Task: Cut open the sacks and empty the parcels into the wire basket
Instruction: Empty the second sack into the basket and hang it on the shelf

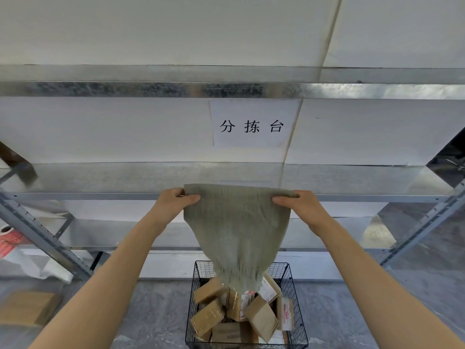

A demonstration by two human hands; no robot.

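A grey-green woven sack [237, 227] hangs upside down in front of me, its bottom edge stretched flat between my hands. My left hand [173, 201] grips its left corner and my right hand [298, 205] grips its right corner. The sack's narrowed mouth points down into a black wire basket [297, 323] on the floor. Several brown cardboard parcels [261, 316] lie heaped in the basket, right under the mouth. The sack looks slack and nearly flat.
Metal shelving [226, 197] stands directly behind the basket, with a paper sign [251, 124] on the white wall board. A flat cardboard box [27, 308] lies on the grey floor at the left. Red-and-white packaging [10, 244] sits on a low shelf at the far left.
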